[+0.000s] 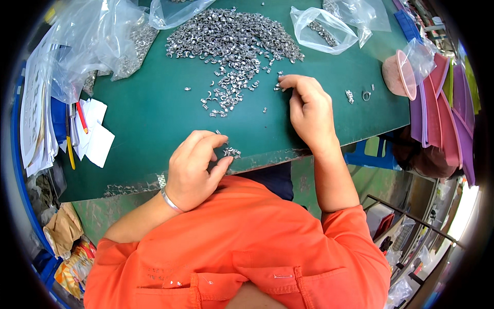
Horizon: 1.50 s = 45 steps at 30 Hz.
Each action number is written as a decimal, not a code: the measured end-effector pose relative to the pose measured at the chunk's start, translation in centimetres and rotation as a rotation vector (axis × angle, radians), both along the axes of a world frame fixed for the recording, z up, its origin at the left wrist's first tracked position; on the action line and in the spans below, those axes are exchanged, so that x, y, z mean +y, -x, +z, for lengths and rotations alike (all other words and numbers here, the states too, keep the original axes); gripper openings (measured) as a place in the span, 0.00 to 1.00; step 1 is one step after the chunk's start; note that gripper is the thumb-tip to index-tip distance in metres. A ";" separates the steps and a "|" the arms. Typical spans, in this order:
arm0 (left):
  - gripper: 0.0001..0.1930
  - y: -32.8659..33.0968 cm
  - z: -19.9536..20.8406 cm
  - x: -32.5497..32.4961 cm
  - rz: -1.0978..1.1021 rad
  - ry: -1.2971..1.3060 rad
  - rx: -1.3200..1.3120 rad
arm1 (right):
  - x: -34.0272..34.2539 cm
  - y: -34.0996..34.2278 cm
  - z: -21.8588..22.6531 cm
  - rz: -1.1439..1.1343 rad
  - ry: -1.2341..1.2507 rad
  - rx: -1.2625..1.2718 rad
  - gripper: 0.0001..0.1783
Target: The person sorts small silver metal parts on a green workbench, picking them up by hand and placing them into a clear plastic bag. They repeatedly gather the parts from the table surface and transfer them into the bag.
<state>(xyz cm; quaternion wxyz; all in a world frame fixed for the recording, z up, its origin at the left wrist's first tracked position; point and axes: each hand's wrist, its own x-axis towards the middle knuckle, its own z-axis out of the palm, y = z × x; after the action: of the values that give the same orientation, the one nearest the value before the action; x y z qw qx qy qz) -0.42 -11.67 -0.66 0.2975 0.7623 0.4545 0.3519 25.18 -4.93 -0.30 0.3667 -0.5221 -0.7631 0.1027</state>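
A large heap of small curved silver metal pieces [231, 38] lies at the far middle of the green table, trailing toward me. My left hand [195, 167] rests near the table's front edge, thumb and fingers apart in a loose curve. Beside its fingertips is a small cluster of metal pieces [231, 152], with one more piece close to the index finger. Farther out, my right hand [312, 110] bends at the heap's right side. Its index fingertip touches or nearly touches a few metal pieces [277, 87]; the thumb stands apart, and the other fingers are partly hidden.
Clear plastic bags [103, 38] with metal pieces cover the far left; another open bag [324, 33] lies far right. Papers [98, 129] and pens lie left. A metal ring [366, 96], linked pieces [350, 96] and a pink cup [399, 74] are right. A blue stool [370, 154] stands beyond the edge.
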 end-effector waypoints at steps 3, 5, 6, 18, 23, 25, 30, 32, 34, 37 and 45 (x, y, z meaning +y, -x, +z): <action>0.21 0.0 -0.1 -0.1 0.001 0.001 -0.003 | -0.2 0.5 0.0 0.008 -0.012 0.044 0.18; 0.22 0.1 -0.2 0.0 -0.001 -0.012 -0.006 | -0.5 0.6 0.2 0.011 0.003 0.060 0.17; 0.22 0.1 -0.3 0.0 -0.002 -0.017 -0.004 | -0.7 0.6 0.2 0.032 0.043 0.047 0.17; 0.22 0.1 0.0 0.1 -0.003 -0.005 0.006 | -0.1 0.9 0.9 0.164 -0.045 -0.201 0.12; 0.21 0.0 0.0 0.1 0.003 0.020 -0.025 | 0.3 0.5 1.3 0.136 -0.007 -0.201 0.11; 0.21 0.0 0.0 0.0 0.002 0.009 -0.017 | 0.5 0.0 1.0 0.091 0.006 -0.106 0.10; 0.21 0.1 0.0 0.1 -0.003 -0.001 0.002 | 0.2 0.7 1.8 0.199 0.063 -0.179 0.09; 0.21 0.1 0.0 0.0 0.003 0.014 -0.010 | 0.3 0.7 1.9 0.208 0.063 -0.222 0.09; 0.21 0.0 0.1 0.1 -0.003 0.017 -0.010 | 0.3 0.6 1.9 0.194 0.065 -0.179 0.09; 0.21 0.0 -0.1 0.1 0.001 0.004 -0.014 | 0.1 -0.1 2.1 0.152 0.099 0.046 0.10; 0.21 0.1 -0.2 0.0 0.004 -0.005 -0.009 | -1.5 -3.1 4.5 0.168 0.325 -0.071 0.08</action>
<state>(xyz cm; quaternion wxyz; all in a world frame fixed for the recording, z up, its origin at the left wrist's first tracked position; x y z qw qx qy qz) -0.47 -11.64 -0.88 0.2968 0.7605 0.4541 0.3570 28.30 -6.46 4.17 0.2404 -0.5124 -0.7898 0.2363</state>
